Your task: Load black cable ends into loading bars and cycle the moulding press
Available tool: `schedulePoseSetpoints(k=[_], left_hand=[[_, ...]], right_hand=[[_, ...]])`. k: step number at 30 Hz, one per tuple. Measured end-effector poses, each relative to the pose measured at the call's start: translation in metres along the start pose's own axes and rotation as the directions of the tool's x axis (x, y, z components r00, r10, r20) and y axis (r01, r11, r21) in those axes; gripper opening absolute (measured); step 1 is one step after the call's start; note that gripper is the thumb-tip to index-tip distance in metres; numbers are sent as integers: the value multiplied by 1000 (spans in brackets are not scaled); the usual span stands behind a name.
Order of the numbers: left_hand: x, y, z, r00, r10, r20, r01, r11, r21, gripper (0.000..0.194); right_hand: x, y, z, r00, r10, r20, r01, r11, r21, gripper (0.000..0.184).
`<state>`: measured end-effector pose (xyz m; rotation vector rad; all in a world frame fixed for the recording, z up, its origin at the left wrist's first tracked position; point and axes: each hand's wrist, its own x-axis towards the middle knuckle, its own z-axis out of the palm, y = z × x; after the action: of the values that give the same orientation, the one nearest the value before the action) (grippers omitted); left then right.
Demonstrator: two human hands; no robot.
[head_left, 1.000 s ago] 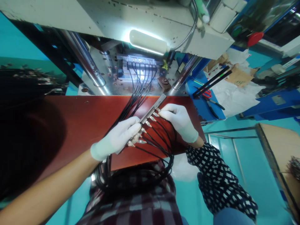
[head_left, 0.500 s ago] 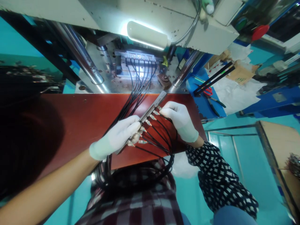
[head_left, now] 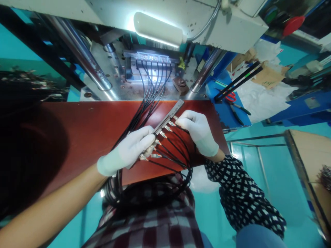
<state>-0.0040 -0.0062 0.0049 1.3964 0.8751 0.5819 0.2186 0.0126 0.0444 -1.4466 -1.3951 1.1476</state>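
My left hand (head_left: pixel 131 146), in a white glove, is closed around a narrow metal bar (head_left: pixel 169 117) tilted up to the right above the red-brown table. Several cable connectors (head_left: pixel 168 128) with metal ends sit in a row along the bar's right edge. Black cables (head_left: pixel 178 156) run from them and loop down to my lap. My gloved right hand (head_left: pixel 196 131) pinches a cable connector (head_left: pixel 175 117) near the bar's upper end, its fingertips partly covering it. Under my left hand the lower part of the bar is mostly hidden.
Behind the table (head_left: pixel 82 131) stands a press with steel posts (head_left: pixel 207 70) and a glowing lamp (head_left: pixel 157 29). Its lit fixture (head_left: pixel 152 69) holds a row of black cables. At right lie red-and-black pliers (head_left: pixel 235 106) and a cardboard box (head_left: pixel 307 162); dark cable bundles (head_left: pixel 33 86) are at left.
My view has shifted slightly, so the press and lamp sit a little higher in the picture. Both hands keep nearly the same hold on the bar and connector.
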Motion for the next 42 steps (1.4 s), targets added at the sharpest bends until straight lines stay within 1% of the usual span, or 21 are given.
schedulePoseSetpoints(k=[3,6,9,11,14,18,20,21,23,24,26,28,30,33,35,37,39,42], left_hand=[[-1,-1,-1,1000,5,5,-5,1000,-6,37],[-1,-3,-1,1000,-9,-21,7,998,-64,36],[0,-3,-1,999,-21,-38,18,996,-91,36],[0,-3,-1,1000,-18,-21,17,998,-66,36],[0,0,1,1000,-11,5,11,1000,-26,38],[-1,2,3,1000,3,-20,-1,998,63,39],[-2,2,4,999,3,-42,1,995,103,39],[-2,2,4,999,-2,-47,7,994,106,39],[-2,0,4,999,-18,-48,22,997,81,40],[-2,-1,4,998,-22,-51,25,998,58,40],[-1,-3,4,998,-22,-58,22,1000,6,41],[1,-4,3,998,-27,-58,25,999,-41,41],[1,-3,3,998,-27,-48,24,997,-69,42],[2,0,3,999,-7,-48,3,995,-99,43],[2,2,3,999,1,-51,-7,992,-124,43],[3,3,3,999,7,-49,-14,989,-146,43],[3,3,4,998,16,-54,-24,987,-159,42],[3,4,4,996,32,-79,-46,983,-180,41]], right_hand=[[1,-3,2,1000,28,9,-28,999,31,22],[2,-5,4,999,43,21,-44,997,68,24],[3,-6,5,1000,27,-15,-26,998,59,25],[3,-5,5,1000,22,-20,-21,999,45,25],[2,-4,5,1000,17,7,-17,999,31,26],[2,-4,7,1000,-13,5,13,1000,17,26],[4,-3,6,999,-32,12,32,999,-15,26],[5,-3,4,998,-44,34,46,998,-46,26],[5,-3,-1,993,-78,94,91,986,-138,24],[3,-3,-5,989,-110,101,127,974,-189,22],[-8,-6,-12,974,-219,58,226,928,-296,17],[-26,-11,-15,936,-352,29,335,859,-389,17],[-46,-15,-14,889,-445,112,443,768,-462,19],[-68,-17,-4,807,-541,238,570,608,-552,28],[-73,-15,3,763,-584,278,619,535,-575,25],[-74,-11,10,733,-611,298,647,493,-582,14],[-72,-8,15,712,-636,298,649,432,-626,7],[-70,-5,23,677,-672,299,633,325,-702,4]])
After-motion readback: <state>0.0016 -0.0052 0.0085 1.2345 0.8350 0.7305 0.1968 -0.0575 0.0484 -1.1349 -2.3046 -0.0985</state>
